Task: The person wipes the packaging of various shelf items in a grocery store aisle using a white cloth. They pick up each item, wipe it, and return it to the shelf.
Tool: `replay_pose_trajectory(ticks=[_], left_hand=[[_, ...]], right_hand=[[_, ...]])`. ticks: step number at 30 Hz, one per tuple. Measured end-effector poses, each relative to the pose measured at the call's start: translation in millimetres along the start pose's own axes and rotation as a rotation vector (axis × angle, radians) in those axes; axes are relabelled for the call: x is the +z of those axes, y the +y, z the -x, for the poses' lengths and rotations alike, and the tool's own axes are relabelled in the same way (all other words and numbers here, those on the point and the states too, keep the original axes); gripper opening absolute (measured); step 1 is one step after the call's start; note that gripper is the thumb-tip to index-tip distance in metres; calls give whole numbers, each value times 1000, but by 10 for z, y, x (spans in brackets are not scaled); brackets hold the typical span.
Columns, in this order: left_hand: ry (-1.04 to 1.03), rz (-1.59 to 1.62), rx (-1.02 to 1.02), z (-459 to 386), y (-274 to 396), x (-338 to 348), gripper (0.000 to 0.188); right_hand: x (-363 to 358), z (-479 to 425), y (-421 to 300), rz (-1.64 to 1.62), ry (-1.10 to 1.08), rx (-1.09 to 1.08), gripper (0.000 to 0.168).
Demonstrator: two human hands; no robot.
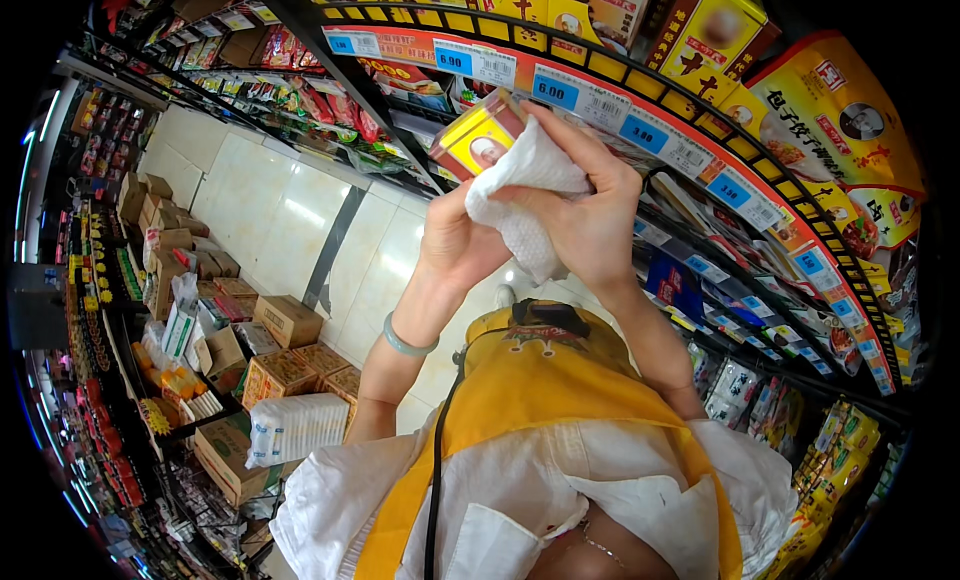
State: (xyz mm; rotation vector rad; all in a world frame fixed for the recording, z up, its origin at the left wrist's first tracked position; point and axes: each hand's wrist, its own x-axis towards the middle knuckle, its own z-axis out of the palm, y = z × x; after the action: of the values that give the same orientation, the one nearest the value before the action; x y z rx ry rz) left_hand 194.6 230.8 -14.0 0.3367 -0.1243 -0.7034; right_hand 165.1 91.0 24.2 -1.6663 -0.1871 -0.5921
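A small yellow and dark red seasoning box (484,141) is held up between my hands, in front of the shelf. My left hand (461,238), with a pale bangle at its wrist, supports the box from below; its fingertips are partly hidden. My right hand (581,193) grips a white textured cloth (529,175) and presses it against the right side of the box. The cloth drapes down between both hands. Similar yellow boxes (705,39) stand on the top shelf behind the wire rail.
A shelf edge with price tags (600,103) curves close above and right of my hands, behind a black wire rail (645,69). Lower shelves hold packets. Cardboard cartons (289,321) and a white wrapped pack (296,426) stand at left beside the tiled aisle (262,190).
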Motion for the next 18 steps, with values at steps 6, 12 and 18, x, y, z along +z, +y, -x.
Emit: replay_pose_trajectory(ticks=[6, 12, 18], left_hand=[[-119, 99, -111, 65, 47, -47, 62], [-174, 107, -186, 36, 52, -83, 59], [47, -40, 80, -19, 107, 161, 49]], right_hand=[[-60, -4, -34, 89, -81, -146, 66], [-79, 41, -17, 91, -72, -88, 58], [4, 40, 87, 99, -62, -138, 61]])
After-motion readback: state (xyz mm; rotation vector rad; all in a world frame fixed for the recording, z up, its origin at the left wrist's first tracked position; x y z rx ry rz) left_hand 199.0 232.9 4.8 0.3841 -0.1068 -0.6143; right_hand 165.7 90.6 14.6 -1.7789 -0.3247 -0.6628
